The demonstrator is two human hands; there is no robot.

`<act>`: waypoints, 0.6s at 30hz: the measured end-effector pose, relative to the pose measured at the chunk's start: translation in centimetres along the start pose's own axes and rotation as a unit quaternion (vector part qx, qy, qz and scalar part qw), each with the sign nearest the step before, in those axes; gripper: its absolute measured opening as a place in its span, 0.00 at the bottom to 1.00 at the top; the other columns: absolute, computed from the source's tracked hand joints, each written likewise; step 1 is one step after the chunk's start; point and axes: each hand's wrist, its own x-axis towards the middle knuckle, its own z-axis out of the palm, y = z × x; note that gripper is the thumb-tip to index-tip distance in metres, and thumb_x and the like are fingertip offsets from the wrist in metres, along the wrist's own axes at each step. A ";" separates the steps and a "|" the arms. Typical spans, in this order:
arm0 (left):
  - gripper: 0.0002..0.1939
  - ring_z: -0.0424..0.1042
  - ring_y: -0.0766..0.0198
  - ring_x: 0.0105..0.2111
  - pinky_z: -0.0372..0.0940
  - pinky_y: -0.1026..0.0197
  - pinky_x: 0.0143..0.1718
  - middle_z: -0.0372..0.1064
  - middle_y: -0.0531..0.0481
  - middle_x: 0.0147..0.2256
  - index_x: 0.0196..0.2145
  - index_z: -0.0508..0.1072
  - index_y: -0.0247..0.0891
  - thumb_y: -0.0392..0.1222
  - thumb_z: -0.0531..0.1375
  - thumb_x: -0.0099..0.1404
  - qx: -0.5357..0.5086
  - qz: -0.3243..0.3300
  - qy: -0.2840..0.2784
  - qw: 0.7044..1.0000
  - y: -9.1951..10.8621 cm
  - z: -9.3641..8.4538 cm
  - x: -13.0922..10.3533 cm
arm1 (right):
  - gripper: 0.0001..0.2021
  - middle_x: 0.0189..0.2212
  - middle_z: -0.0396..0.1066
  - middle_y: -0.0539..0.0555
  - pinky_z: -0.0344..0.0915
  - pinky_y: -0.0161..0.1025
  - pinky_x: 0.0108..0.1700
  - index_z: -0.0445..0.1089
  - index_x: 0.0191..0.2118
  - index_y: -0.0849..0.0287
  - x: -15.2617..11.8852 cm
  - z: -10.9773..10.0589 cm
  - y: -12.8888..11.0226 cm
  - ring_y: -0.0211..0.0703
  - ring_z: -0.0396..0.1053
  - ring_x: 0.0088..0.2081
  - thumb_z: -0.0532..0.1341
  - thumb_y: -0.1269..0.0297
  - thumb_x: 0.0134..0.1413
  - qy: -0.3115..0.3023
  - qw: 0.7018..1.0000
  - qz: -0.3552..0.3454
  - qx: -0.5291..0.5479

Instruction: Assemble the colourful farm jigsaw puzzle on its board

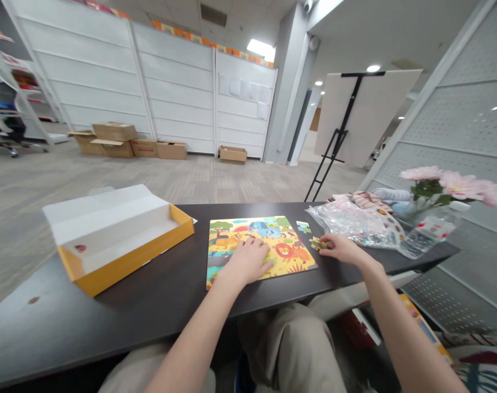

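Observation:
A jigsaw puzzle (232, 236) with cartoon animals, among them lions and an elephant, lies on the dark table. My left hand (250, 261) rests palm down on its lower middle, fingers spread and covering part of the picture. Just off the puzzle's right edge, my right hand (341, 249) pinches a puzzle piece (315, 243) between thumb and fingers, close to the tabletop. Another loose puzzle piece (303, 227), blue and green, lies beside the upper right corner of the puzzle.
An opened yellow box (129, 266) with a white inside stands at the left of the table (166, 303). On the right are a crinkled clear plastic bag (350, 221), a water bottle (428, 232) and pink flowers (456, 184). My knees are under the front edge.

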 end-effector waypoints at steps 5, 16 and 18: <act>0.16 0.68 0.46 0.53 0.64 0.45 0.54 0.71 0.38 0.50 0.48 0.75 0.37 0.49 0.57 0.69 -0.005 -0.004 -0.004 1.000 -0.2 -0.3 0.4 | 0.22 0.38 0.77 0.57 0.66 0.40 0.38 0.74 0.43 0.58 1.4 -0.6 -0.5 0.50 0.73 0.37 0.72 0.65 0.36 -0.014 1.000 0.017 -0.004; 0.18 0.66 0.46 0.56 0.62 0.45 0.57 0.70 0.39 0.53 0.51 0.73 0.37 0.50 0.56 0.70 0.008 -0.006 -0.013 1.000 -0.1 -0.2 0.0 | 0.28 0.38 0.77 0.58 0.72 0.45 0.41 0.74 0.41 0.57 5.7 -1.2 -1.6 0.52 0.75 0.40 0.71 0.40 0.38 0.020 0.947 -0.073 0.313; 0.18 0.66 0.47 0.56 0.61 0.45 0.57 0.70 0.39 0.53 0.50 0.73 0.37 0.50 0.56 0.70 0.008 -0.008 -0.009 1.000 -0.1 0.0 0.1 | 0.28 0.37 0.77 0.57 0.72 0.44 0.41 0.74 0.44 0.56 7.0 -0.7 -2.7 0.50 0.75 0.39 0.71 0.42 0.39 0.003 0.939 -0.069 0.336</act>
